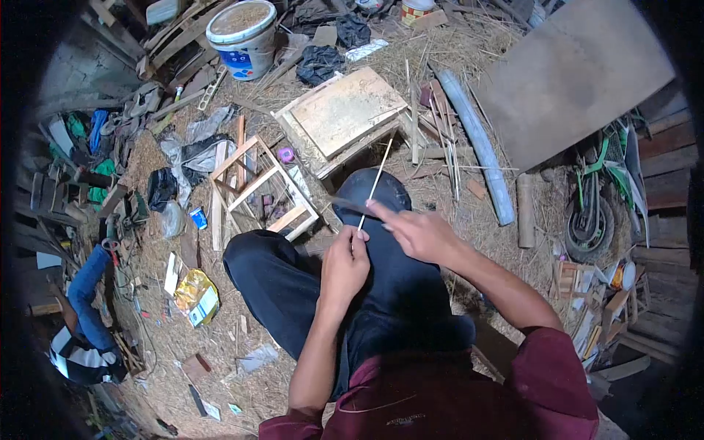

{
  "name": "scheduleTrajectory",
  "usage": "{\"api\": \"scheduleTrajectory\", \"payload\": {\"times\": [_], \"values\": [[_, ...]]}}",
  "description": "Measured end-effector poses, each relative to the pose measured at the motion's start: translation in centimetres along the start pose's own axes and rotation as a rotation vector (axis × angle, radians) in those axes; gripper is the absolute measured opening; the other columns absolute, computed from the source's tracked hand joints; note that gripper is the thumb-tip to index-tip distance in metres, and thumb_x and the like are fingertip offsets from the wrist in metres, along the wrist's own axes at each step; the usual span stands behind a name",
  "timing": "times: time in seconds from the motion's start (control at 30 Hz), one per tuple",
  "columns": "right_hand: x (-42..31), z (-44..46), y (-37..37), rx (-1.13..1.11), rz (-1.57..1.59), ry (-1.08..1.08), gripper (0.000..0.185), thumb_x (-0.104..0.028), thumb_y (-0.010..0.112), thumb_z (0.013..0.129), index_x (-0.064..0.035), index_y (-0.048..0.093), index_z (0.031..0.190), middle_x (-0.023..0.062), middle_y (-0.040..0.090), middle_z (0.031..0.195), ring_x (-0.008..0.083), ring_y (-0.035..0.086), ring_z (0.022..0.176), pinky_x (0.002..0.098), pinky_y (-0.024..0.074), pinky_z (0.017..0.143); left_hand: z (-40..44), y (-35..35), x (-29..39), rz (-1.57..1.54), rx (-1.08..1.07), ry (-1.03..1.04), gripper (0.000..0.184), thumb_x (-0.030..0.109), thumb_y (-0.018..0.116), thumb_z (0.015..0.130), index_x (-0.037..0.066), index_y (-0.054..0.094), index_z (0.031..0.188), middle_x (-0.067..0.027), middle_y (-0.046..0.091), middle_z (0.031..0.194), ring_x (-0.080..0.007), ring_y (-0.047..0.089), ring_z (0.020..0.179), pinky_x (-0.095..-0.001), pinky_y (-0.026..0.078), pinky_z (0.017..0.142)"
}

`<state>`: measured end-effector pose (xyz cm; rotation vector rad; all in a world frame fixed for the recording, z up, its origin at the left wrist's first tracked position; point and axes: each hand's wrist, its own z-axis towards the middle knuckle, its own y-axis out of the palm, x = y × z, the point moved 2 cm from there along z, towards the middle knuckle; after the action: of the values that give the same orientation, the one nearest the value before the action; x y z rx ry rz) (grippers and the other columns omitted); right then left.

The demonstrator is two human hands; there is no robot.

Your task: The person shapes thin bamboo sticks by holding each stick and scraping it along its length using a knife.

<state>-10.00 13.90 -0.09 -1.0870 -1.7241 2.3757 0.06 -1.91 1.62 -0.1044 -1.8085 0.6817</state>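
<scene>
Pale wood is seen in the thin stick (376, 183), grasped near its lower end between the thumb and fingers of the left hand (345, 265); it is slanted over a knee (396, 209), its far end seen just below the front edge of the box (356, 111). A blurred blade (346, 204), gripped by the right hand (421, 235), is held across the stick. On the floor (227, 396), a frame (253, 188) is set near the box's left corner, a purple tape measure (285, 154) is placed between them, and a grey tube (477, 147) is laid beyond the right corner.
</scene>
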Motion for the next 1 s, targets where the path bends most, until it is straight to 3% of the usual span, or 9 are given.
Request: {"api": "scheduleTrajectory", "payload": {"times": [0.1,0.2,0.47,0.57,0.67,0.7,0.73,0.87,1.0], "values": [[-1.1,0.8,-1.3,-0.098,-0.060,0.077,0.059,-0.020,0.057,0.091,-0.0295,0.039,0.147,0.0153,0.059,0.067,0.0355,0.061,0.057,0.0462,0.0510,0.053,-1.0,0.5,-0.6,0.005,0.013,0.077,0.016,0.012,0.047,0.096,0.001,0.058,0.091,-0.0229,0.064,0.081,-0.0448,0.063,0.082,-0.0499,0.049,0.071],[-0.6,0.7,-1.1,-0.099,-0.056,0.114,0.058,-0.021,0.056,0.092,-0.0315,0.039,0.146,0.0168,0.060,0.068,0.0369,0.062,0.058,0.0472,0.0516,0.053,-2.6,1.0,-2.0,-0.001,0.042,0.127,0.015,0.010,0.047,0.098,-0.001,0.057,0.094,-0.0211,0.063,0.077,-0.0385,0.065,0.071,-0.0393,0.049,0.063],[-0.9,1.0,-1.0,-0.135,-0.128,0.077,0.054,-0.024,0.056,0.094,-0.0304,0.040,0.146,0.0161,0.060,0.065,0.0353,0.062,0.054,0.0456,0.0508,0.049,-7.8,-1.1,-2.2,0.050,0.017,-0.041,0.016,0.011,0.046,0.099,0.002,0.058,0.093,-0.0169,0.058,0.064,-0.0287,0.060,0.052,-0.0360,0.042,0.051],[-0.2,1.4,-1.2,-0.068,-0.115,0.187,0.054,-0.023,0.056,0.094,-0.0306,0.041,0.145,0.0159,0.059,0.064,0.0344,0.060,0.054,0.0442,0.0497,0.052,-9.1,-2.3,-2.2,0.102,-0.013,-0.053,0.010,0.007,0.047,0.097,0.004,0.056,0.095,-0.0199,0.061,0.070,-0.0371,0.064,0.059,-0.0412,0.047,0.053],[1.8,2.0,-0.6,-0.001,0.019,0.233,0.049,-0.025,0.049,0.099,-0.0257,0.039,0.147,0.0166,0.058,0.060,0.0331,0.061,0.053,0.0438,0.0484,0.050,-12.0,-4.0,-3.3,0.126,-0.018,-0.193,0.012,0.007,0.047,0.097,0.003,0.057,0.093,-0.0171,0.059,0.066,-0.0294,0.064,0.055,-0.0358,0.044,0.050],[1.6,2.0,-0.8,-0.008,0.087,0.275,0.049,-0.024,0.048,0.099,-0.0254,0.039,0.147,0.0172,0.059,0.061,0.0334,0.061,0.053,0.0436,0.0484,0.051,-12.0,-3.8,-3.7,0.029,0.101,-0.153,0.022,0.014,0.046,0.101,0.002,0.058,0.087,-0.0027,0.046,0.058,-0.0047,0.041,0.054,-0.0264,0.032,0.047],[1.4,2.3,-1.1,-0.015,0.149,0.308,0.049,-0.023,0.047,0.099,-0.0250,0.039,0.147,0.0178,0.059,0.062,0.0337,0.061,0.054,0.0433,0.0485,0.052,-11.4,-4.2,-3.3,0.020,0.059,-0.227,0.022,0.013,0.045,0.101,0.001,0.057,0.088,-0.0018,0.049,0.061,-0.0053,0.044,0.056,-0.0255,0.034,0.050],[1.1,1.6,-0.1,0.117,0.293,0.241,0.051,-0.020,0.049,0.097,-0.0244,0.038,0.147,0.0198,0.063,0.071,0.0379,0.062,0.060,0.0448,0.0497,0.056,-5.8,-1.7,-3.1,-0.206,0.128,0.004,0.027,0.018,0.043,0.103,0.002,0.059,0.090,0.0009,0.051,0.064,-0.0041,0.044,0.059,-0.0222,0.033,0.052],[-0.8,1.0,-0.9,-0.034,0.086,0.064,0.055,-0.015,0.056,0.093,-0.0214,0.042,0.146,0.0168,0.064,0.076,0.0351,0.063,0.067,0.0442,0.0510,0.061,-1.7,0.6,-2.9,-0.548,-0.092,-0.193,0.025,0.022,0.043,0.103,0.005,0.059,0.091,0.0051,0.042,0.060,-0.0036,0.036,0.051,-0.0225,0.027,0.047]]}}
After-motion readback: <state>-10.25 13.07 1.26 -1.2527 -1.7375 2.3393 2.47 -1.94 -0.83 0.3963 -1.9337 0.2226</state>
